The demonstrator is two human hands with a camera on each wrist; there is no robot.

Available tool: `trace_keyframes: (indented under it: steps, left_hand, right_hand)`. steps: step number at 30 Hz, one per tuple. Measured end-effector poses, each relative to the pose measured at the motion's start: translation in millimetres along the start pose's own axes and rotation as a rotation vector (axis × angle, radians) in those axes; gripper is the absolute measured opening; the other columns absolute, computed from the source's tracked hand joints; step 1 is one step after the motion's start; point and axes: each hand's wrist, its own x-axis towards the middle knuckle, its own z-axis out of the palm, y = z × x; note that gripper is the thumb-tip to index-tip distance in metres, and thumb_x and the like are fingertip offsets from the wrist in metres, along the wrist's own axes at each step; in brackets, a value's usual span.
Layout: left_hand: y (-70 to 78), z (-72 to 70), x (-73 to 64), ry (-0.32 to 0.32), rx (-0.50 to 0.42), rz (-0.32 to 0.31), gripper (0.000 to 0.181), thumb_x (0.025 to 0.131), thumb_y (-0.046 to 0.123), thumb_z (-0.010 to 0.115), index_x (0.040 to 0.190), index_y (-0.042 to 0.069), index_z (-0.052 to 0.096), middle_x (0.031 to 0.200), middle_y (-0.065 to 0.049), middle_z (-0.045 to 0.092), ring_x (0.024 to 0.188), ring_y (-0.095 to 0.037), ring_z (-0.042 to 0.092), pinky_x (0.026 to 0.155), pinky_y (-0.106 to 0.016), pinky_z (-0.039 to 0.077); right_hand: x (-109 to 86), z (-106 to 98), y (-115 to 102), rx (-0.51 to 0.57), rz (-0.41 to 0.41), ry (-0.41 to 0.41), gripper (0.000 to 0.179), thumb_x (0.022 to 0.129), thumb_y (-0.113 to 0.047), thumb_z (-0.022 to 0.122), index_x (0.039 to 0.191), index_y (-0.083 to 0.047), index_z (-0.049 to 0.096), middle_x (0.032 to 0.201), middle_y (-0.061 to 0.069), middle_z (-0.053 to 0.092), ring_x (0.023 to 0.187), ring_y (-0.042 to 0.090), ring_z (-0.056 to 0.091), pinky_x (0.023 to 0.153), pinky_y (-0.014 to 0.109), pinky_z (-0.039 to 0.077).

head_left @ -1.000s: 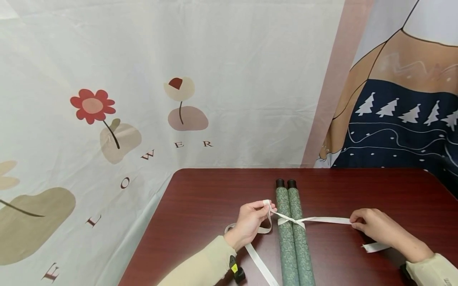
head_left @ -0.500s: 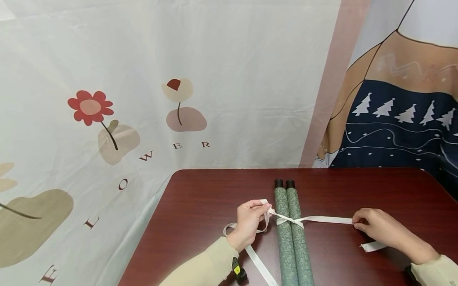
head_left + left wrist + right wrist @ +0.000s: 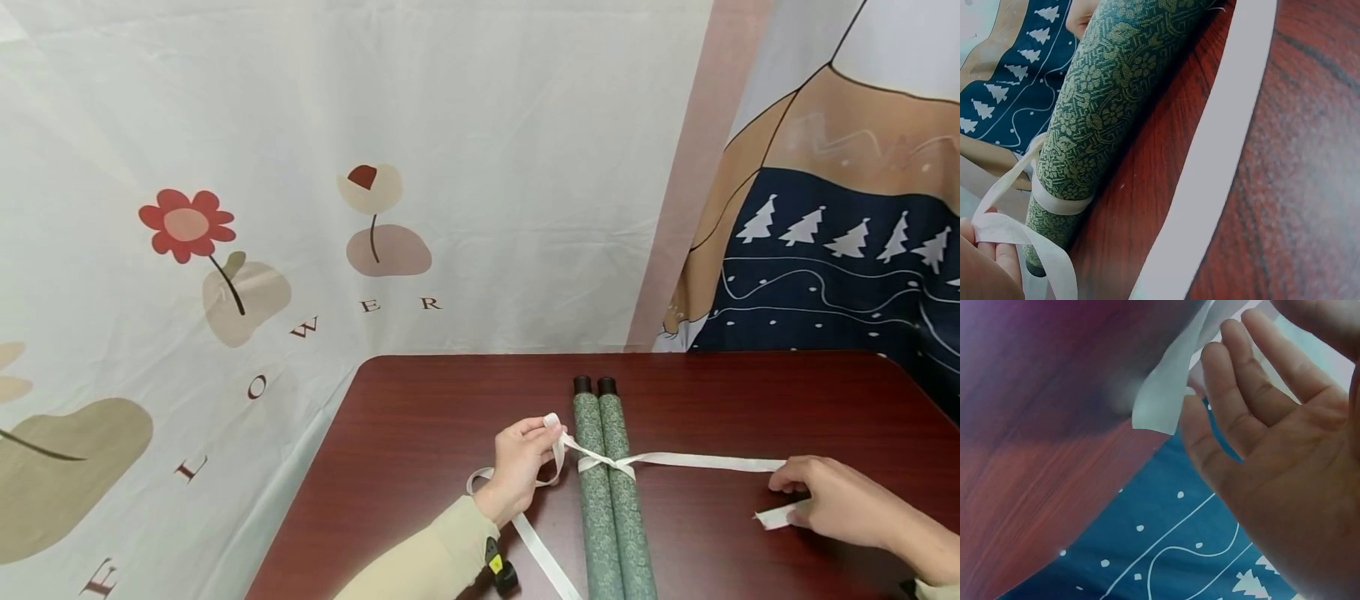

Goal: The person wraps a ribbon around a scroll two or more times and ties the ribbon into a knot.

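Observation:
Two green patterned scrolls (image 3: 599,517) lie side by side, black ends (image 3: 582,384) away from me. A white ribbon (image 3: 705,461) goes round both and crosses in a knot on top. My left hand (image 3: 515,471) pinches the ribbon near its left end, just left of the scrolls; a loop of it hangs by the fingers in the left wrist view. At the ribbon's right part is my right hand (image 3: 847,504). In the right wrist view its fingers (image 3: 1254,381) are fairly straight, with the ribbon's cut end (image 3: 1159,412) beside them.
The dark red table (image 3: 435,400) carries everything. Another stretch of white ribbon (image 3: 543,554) runs along it toward me, left of the scrolls. Behind the table hangs a printed cloth (image 3: 510,208). A black strap device (image 3: 501,571) sits at my left wrist.
My right hand has moved to the right along the ribbon, while the ribbon's cut end stays about where it was. The left hand has kept its pinch, nearly still.

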Motion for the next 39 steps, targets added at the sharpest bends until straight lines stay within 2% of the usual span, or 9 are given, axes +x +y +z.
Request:
trace_keyframes:
  steps: [5,8,13,17,22,27,30,34,39]
  left_hand:
    - [-0.3,0.4,1.9,0.011,-0.041,-0.010,0.016,0.095,-0.003,0.071,0.108,-0.012,0.070,0.101,-0.023,0.077,0.084,-0.016,0.075,0.074,-0.028,0.060]
    - [-0.9,1.3,2.7,0.021,-0.051,-0.015,0.012,0.096,-0.003,0.070,0.106,-0.010,0.071,0.102,-0.023,0.077,0.084,-0.016,0.075,0.073,-0.028,0.060]
    - [-1.6,2.8,3.5,0.035,-0.060,-0.020,0.021,0.096,0.000,0.072,0.111,-0.014,0.069,0.105,-0.027,0.075,0.083,-0.016,0.075,0.073,-0.027,0.060]
    - [-1.9,3.4,3.6,0.046,-0.062,-0.018,0.021,0.096,0.001,0.072,0.111,-0.013,0.069,0.105,-0.029,0.075,0.081,-0.016,0.075,0.072,-0.028,0.060]
    - [-2.1,5.1,4.6,0.058,-0.072,-0.016,0.011,0.095,0.001,0.073,0.102,-0.007,0.072,0.106,-0.029,0.074,0.079,-0.016,0.075,0.070,-0.027,0.060]
    - [-1.4,8.0,4.9,0.070,-0.086,-0.011,0.009,0.093,0.001,0.076,0.098,-0.005,0.072,0.098,-0.020,0.077,0.076,-0.013,0.074,0.068,-0.026,0.060]
    - [-0.9,10.3,4.6,0.075,-0.083,0.001,0.009,0.092,0.001,0.077,0.097,-0.005,0.072,0.096,-0.019,0.078,0.075,-0.013,0.074,0.067,-0.026,0.059]
    - [0.3,12.4,4.0,0.080,-0.082,0.010,0.007,0.093,0.000,0.076,0.096,-0.004,0.072,0.099,-0.023,0.077,0.075,-0.012,0.074,0.066,-0.025,0.058]
    - [1.9,13.9,1.7,0.061,-0.092,0.032,0.005,0.093,-0.001,0.075,0.096,-0.004,0.074,0.094,-0.018,0.077,0.075,-0.012,0.073,0.066,-0.025,0.059]
  right_hand:
    - [-3.2,4,3,0.010,0.017,-0.038,0.021,0.080,-0.003,0.086,0.098,-0.009,0.076,0.095,-0.005,0.067,0.079,0.007,0.056,0.068,0.029,0.050]
    - [-6.0,6,7,0.026,-0.063,-0.037,0.017,0.084,-0.003,0.083,0.088,-0.016,0.073,0.083,-0.013,0.061,0.071,0.001,0.047,0.061,0.025,0.043]
    - [-9.2,6,10,0.004,-0.183,-0.007,0.028,0.086,-0.002,0.080,0.078,-0.024,0.065,0.076,-0.020,0.053,0.069,-0.003,0.041,0.059,0.025,0.038]
    - [-8.6,5,3,-0.009,-0.105,0.033,0.027,0.089,-0.002,0.078,0.080,-0.021,0.062,0.079,-0.014,0.054,0.068,-0.001,0.040,0.059,0.026,0.038]
    - [-4.9,1,-12,0.059,-0.030,0.150,0.021,0.091,-0.001,0.075,0.085,-0.018,0.066,0.079,-0.008,0.059,0.063,0.002,0.041,0.057,0.024,0.037]
    - [6.0,1,-23,0.076,-0.071,0.321,0.013,0.091,-0.005,0.079,0.091,-0.017,0.074,0.083,-0.009,0.068,0.069,-0.001,0.049,0.059,0.023,0.044]
    - [15.4,2,-30,0.097,-0.102,0.416,0.012,0.088,-0.003,0.081,0.095,-0.012,0.078,0.089,-0.001,0.074,0.070,-0.001,0.051,0.059,0.022,0.044]
    - [30.1,2,-42,0.140,-0.133,0.503,0.015,0.087,0.000,0.081,0.101,-0.004,0.079,0.095,0.009,0.076,0.069,0.002,0.049,0.057,0.023,0.040]
    - [48.4,2,-60,0.181,-0.182,0.578,0.014,0.086,0.001,0.082,0.096,-0.008,0.079,0.091,0.005,0.075,0.069,0.003,0.047,0.058,0.022,0.038]
